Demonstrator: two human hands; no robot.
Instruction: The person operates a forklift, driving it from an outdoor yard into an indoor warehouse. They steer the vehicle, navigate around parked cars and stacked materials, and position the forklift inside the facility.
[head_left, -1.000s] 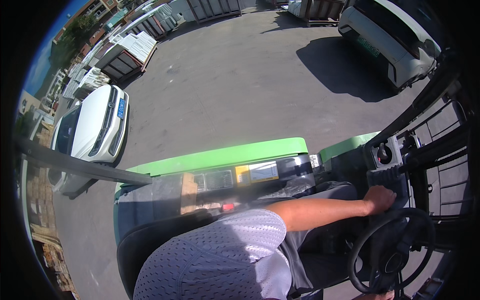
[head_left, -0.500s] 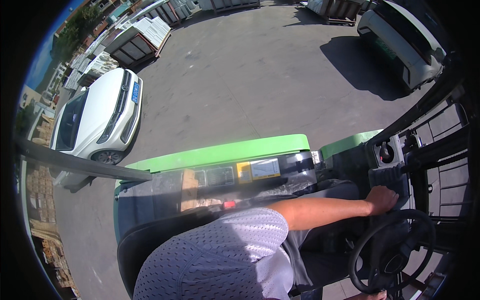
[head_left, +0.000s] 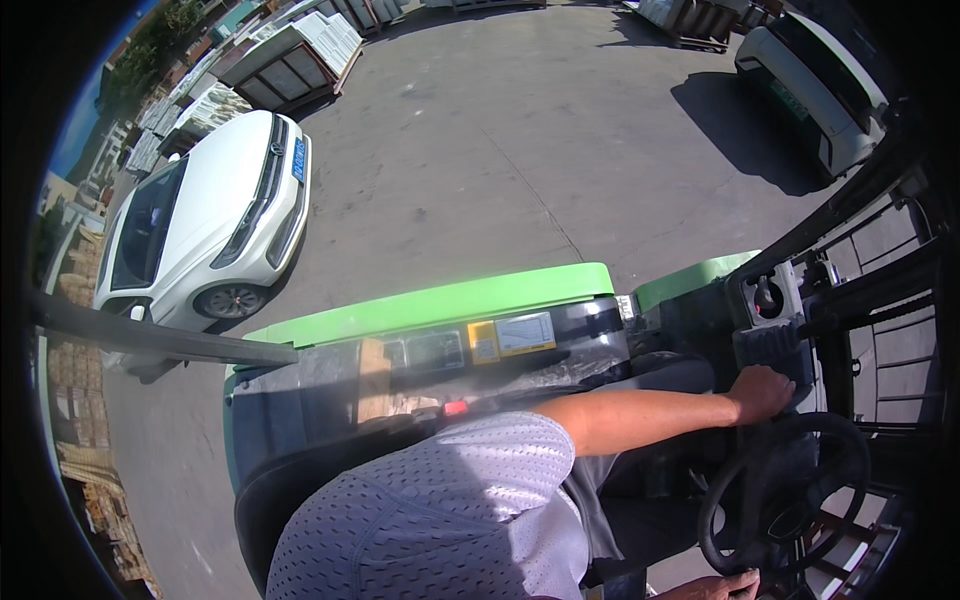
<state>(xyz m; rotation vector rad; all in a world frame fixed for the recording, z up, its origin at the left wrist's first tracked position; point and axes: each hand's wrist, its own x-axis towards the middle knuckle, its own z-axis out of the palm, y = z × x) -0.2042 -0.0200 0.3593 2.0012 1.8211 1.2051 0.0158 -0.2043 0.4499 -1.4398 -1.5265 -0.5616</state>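
— Where are the hands?

— The right hand (head_left: 762, 392) is closed over a dark control knob (head_left: 775, 350) at three o'clock. The left hand (head_left: 722, 586) touches the steering wheel (head_left: 785, 492) rim at five o'clock; whether it grips, I cannot tell.

— And around?

— A white car (head_left: 205, 222) at ten o'clock, beyond the green forklift body (head_left: 440, 305).

Bright sun falls on a grey paved concrete yard (head_left: 520, 150), casting hard shadows. A white saloon car (head_left: 205, 220) stands to one side, stacked pallets of pale boards (head_left: 290, 60) behind it, a pale van (head_left: 815, 85) opposite.
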